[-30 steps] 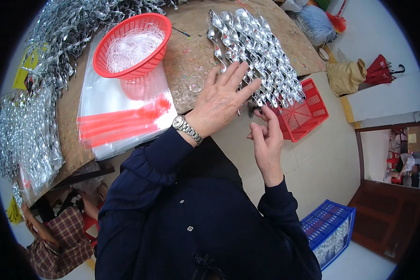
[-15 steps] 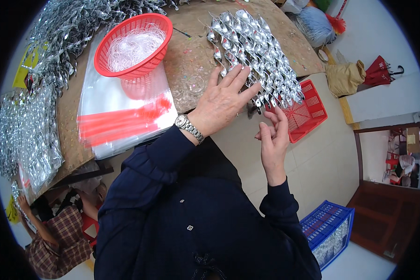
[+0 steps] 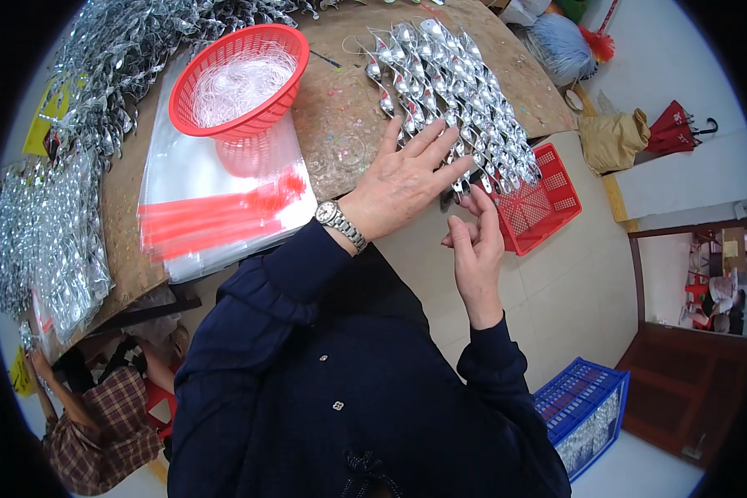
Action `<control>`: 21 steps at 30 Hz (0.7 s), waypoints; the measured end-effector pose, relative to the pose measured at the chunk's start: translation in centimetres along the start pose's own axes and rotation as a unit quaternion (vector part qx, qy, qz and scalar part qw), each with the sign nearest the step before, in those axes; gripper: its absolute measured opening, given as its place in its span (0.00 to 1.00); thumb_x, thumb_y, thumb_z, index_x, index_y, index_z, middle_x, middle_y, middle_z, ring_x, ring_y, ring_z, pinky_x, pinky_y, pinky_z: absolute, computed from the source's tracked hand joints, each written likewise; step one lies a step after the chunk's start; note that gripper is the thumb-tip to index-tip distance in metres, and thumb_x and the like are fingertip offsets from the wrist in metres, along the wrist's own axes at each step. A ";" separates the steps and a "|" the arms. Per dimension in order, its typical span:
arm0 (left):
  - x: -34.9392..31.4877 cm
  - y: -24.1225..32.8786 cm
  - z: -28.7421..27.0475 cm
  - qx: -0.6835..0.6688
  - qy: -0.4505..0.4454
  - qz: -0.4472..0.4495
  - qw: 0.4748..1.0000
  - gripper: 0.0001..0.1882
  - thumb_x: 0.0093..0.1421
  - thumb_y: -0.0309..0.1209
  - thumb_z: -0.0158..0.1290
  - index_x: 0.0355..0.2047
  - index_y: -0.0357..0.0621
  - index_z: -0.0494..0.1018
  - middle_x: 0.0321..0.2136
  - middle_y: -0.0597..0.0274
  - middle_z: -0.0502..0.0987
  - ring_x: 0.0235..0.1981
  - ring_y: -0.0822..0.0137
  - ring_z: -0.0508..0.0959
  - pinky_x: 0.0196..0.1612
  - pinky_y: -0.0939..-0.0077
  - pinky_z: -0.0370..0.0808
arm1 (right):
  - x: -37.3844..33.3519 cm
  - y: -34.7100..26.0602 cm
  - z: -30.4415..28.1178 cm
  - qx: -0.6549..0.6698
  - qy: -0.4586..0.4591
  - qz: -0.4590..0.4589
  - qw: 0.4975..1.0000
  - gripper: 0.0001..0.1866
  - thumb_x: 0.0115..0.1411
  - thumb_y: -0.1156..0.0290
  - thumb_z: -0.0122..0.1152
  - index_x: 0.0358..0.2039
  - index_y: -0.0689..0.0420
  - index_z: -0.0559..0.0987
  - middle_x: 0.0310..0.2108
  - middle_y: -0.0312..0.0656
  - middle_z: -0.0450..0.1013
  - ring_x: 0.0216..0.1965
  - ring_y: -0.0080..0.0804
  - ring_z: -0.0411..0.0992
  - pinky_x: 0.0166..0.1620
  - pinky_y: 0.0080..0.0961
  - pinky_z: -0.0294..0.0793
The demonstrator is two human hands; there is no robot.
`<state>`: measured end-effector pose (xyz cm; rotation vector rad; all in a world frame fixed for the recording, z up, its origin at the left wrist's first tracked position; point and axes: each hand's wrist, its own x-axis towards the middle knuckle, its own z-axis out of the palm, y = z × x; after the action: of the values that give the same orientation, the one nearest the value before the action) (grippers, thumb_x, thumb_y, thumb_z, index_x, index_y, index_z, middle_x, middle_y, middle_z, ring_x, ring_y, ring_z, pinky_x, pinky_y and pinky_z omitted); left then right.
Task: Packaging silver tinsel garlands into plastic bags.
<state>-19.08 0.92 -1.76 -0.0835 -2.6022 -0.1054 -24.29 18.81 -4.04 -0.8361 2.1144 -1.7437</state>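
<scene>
A bundle of silver twisted spiral ornaments (image 3: 461, 91) lies in slanting rows at the table's near right edge, thin clear threads at its far end. My left hand (image 3: 400, 184), with a metal watch at the wrist, is open, palm down. Its spread fingertips rest on the near left part of the ornaments. Just right of it, my right hand (image 3: 478, 257) is raised beside the dark near ends of the ornaments. Its fingers are loosely bent, the thumb apart from the forefinger, whose tip is close to those ends. Nothing shows in its grasp.
A red round basket (image 3: 187, 116) of clear threads stands on stacked plastic bags (image 3: 166, 183) to the left. Silver ornaments (image 3: 83, 75) are heaped farther left. A red crate (image 3: 560, 195) sits below the table edge, a blue crate (image 3: 585, 407) lower right. Another person (image 3: 112, 415) sits lower left.
My left hand has slid slightly right and nearer me over the ornaments. My right hand has shifted a little left, its forefinger now close to the ornaments' near ends.
</scene>
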 end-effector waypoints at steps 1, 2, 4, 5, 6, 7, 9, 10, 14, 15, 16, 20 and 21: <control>0.0 0.0 0.1 0.000 0.000 0.001 1.000 0.36 0.47 0.31 0.65 0.58 0.55 0.68 0.63 0.55 0.64 0.66 0.56 0.62 0.63 0.45 0.55 | -0.1 0.1 -0.1 0.000 0.001 0.000 1.000 0.28 0.63 0.80 0.55 0.64 0.64 0.62 0.52 0.49 0.70 0.28 0.18 0.72 0.32 0.16 0.75; 0.0 0.0 0.2 -0.001 -0.002 0.000 1.000 0.36 0.47 0.31 0.65 0.58 0.55 0.69 0.63 0.56 0.64 0.66 0.57 0.62 0.63 0.45 0.55 | -0.1 0.2 -0.2 0.001 0.006 -0.004 1.000 0.29 0.63 0.79 0.56 0.64 0.64 0.62 0.51 0.49 0.70 0.28 0.18 0.72 0.32 0.17 0.76; 0.1 0.0 0.4 -0.003 -0.004 -0.001 1.000 0.35 0.47 0.32 0.65 0.58 0.55 0.69 0.63 0.56 0.64 0.66 0.57 0.62 0.64 0.45 0.55 | -0.2 0.5 -0.6 0.001 0.011 -0.008 1.000 0.30 0.63 0.79 0.57 0.64 0.65 0.61 0.51 0.50 0.70 0.27 0.19 0.72 0.31 0.18 0.76; 0.1 0.0 0.4 -0.001 -0.005 -0.002 1.000 0.35 0.47 0.32 0.65 0.58 0.55 0.69 0.63 0.56 0.64 0.66 0.57 0.62 0.64 0.45 0.55 | -0.3 0.6 -0.9 0.011 0.030 -0.006 0.999 0.31 0.63 0.79 0.57 0.65 0.65 0.59 0.51 0.50 0.70 0.28 0.19 0.72 0.31 0.18 0.76; 0.1 0.0 0.4 0.001 -0.005 -0.003 1.000 0.35 0.47 0.32 0.65 0.58 0.55 0.69 0.63 0.56 0.64 0.66 0.57 0.62 0.64 0.44 0.54 | -0.3 0.7 -1.1 0.020 0.048 -0.004 0.999 0.32 0.63 0.79 0.56 0.66 0.64 0.58 0.52 0.50 0.70 0.28 0.19 0.72 0.31 0.17 0.76; 0.1 0.0 0.4 0.000 -0.006 -0.002 1.000 0.35 0.47 0.32 0.65 0.58 0.55 0.69 0.63 0.56 0.64 0.66 0.57 0.62 0.64 0.44 0.54 | -0.3 0.8 -1.4 0.019 0.049 -0.003 0.999 0.32 0.63 0.79 0.56 0.66 0.64 0.58 0.52 0.50 0.70 0.28 0.19 0.72 0.31 0.17 0.76; 0.2 0.1 0.3 -0.001 -0.004 -0.004 1.000 0.35 0.47 0.32 0.65 0.58 0.55 0.69 0.63 0.56 0.65 0.65 0.57 0.62 0.65 0.44 0.54 | -0.1 1.0 -1.8 0.015 0.069 -0.002 0.998 0.32 0.64 0.78 0.56 0.66 0.64 0.56 0.53 0.51 0.69 0.29 0.20 0.73 0.32 0.18 0.77; 0.2 0.1 0.3 -0.001 -0.004 -0.003 1.000 0.35 0.47 0.32 0.65 0.58 0.55 0.69 0.63 0.56 0.65 0.65 0.57 0.62 0.65 0.44 0.54 | 0.0 1.0 -1.9 0.016 0.070 -0.002 0.997 0.32 0.64 0.78 0.56 0.66 0.64 0.56 0.53 0.51 0.69 0.29 0.20 0.73 0.32 0.18 0.77; 0.3 0.2 0.4 -0.004 -0.004 -0.004 1.000 0.36 0.47 0.31 0.65 0.58 0.55 0.69 0.62 0.56 0.65 0.66 0.56 0.62 0.65 0.44 0.53 | 0.8 1.7 -1.7 0.011 0.062 0.002 0.998 0.29 0.66 0.77 0.51 0.67 0.62 0.57 0.55 0.49 0.69 0.29 0.18 0.71 0.33 0.16 0.74; 0.3 0.1 0.4 -0.006 -0.004 -0.002 1.000 0.36 0.46 0.31 0.66 0.59 0.55 0.68 0.62 0.56 0.65 0.66 0.56 0.62 0.65 0.44 0.53 | 0.9 1.8 -1.5 0.020 0.060 0.003 0.998 0.29 0.66 0.76 0.52 0.67 0.62 0.57 0.55 0.49 0.69 0.29 0.18 0.71 0.34 0.16 0.74; 0.3 0.1 0.4 -0.007 -0.005 -0.002 1.000 0.36 0.46 0.31 0.66 0.59 0.55 0.68 0.62 0.56 0.65 0.66 0.56 0.62 0.65 0.44 0.53 | 1.0 1.7 -1.4 0.020 0.061 0.004 0.998 0.29 0.66 0.76 0.52 0.67 0.62 0.57 0.55 0.49 0.69 0.29 0.18 0.71 0.34 0.16 0.74; 0.3 0.1 0.3 -0.005 -0.016 0.001 1.000 0.38 0.45 0.31 0.66 0.59 0.56 0.68 0.63 0.55 0.64 0.67 0.56 0.60 0.65 0.44 0.53 | 0.9 1.5 -0.9 0.021 0.034 0.004 0.999 0.29 0.66 0.76 0.53 0.66 0.61 0.59 0.54 0.50 0.69 0.29 0.18 0.71 0.34 0.17 0.75; 0.3 0.1 0.3 -0.006 -0.018 0.003 1.000 0.39 0.45 0.31 0.67 0.60 0.56 0.68 0.63 0.55 0.64 0.67 0.56 0.60 0.65 0.43 0.53 | 0.8 1.5 -0.8 0.016 0.026 0.000 1.000 0.29 0.66 0.76 0.53 0.66 0.61 0.59 0.54 0.50 0.69 0.29 0.18 0.71 0.34 0.17 0.75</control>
<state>-19.46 1.07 -1.82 -0.0991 -2.6380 -0.1176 -25.74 19.15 -5.21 -0.7908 2.1121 -1.8145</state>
